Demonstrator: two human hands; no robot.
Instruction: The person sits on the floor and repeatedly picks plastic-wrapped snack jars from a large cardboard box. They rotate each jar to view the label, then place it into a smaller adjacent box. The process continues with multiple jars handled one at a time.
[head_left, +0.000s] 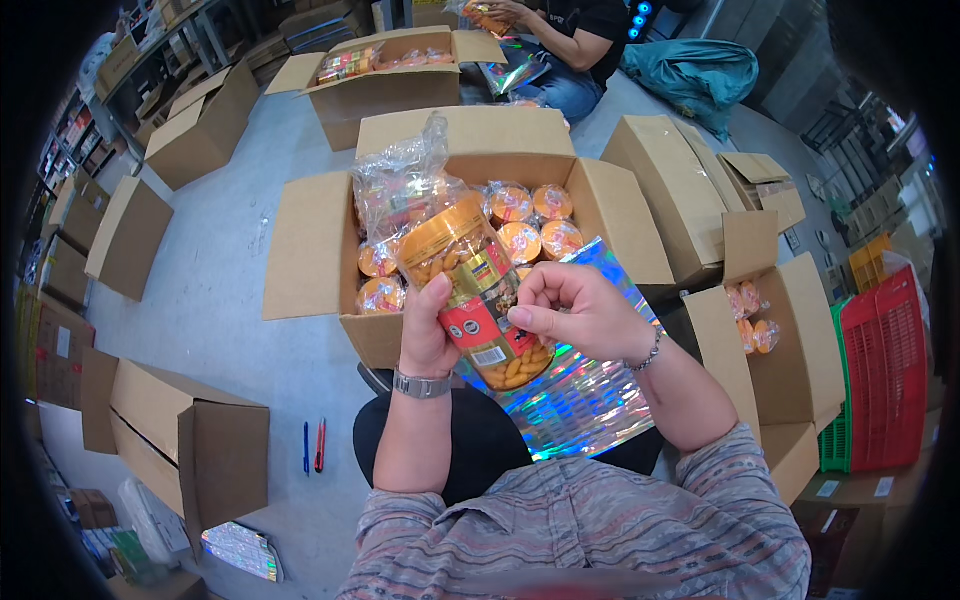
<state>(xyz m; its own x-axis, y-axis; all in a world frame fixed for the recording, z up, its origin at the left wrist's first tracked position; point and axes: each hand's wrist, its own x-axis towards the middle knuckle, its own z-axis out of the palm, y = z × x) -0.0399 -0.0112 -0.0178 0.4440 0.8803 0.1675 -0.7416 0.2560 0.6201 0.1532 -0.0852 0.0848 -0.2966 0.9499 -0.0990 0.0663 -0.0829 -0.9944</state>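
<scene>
My left hand (427, 334) grips a clear plastic jar (484, 285) of yellow-orange capsules, tilted, with a gold lid and a red, gold and black label. At the label's right edge, my right hand (581, 309) has its fingers curled and its thumb tip against the jar; whether it pinches something is unclear. Clear plastic wrap (397, 176) rises behind the lid. Beneath the jar stands an open cardboard carton (307, 259) holding several wrapped orange-lidded jars (519, 241). A shiny holographic bag (589, 409) lies across my lap.
Behind the carton, another person (581, 52) sits holding a jar near a second open carton (390, 97). More cartons stand left (187, 442) and right (795, 337). A red crate (885, 367) is at far right. A blue pen (306, 448) and red cutter (320, 445) lie on the floor.
</scene>
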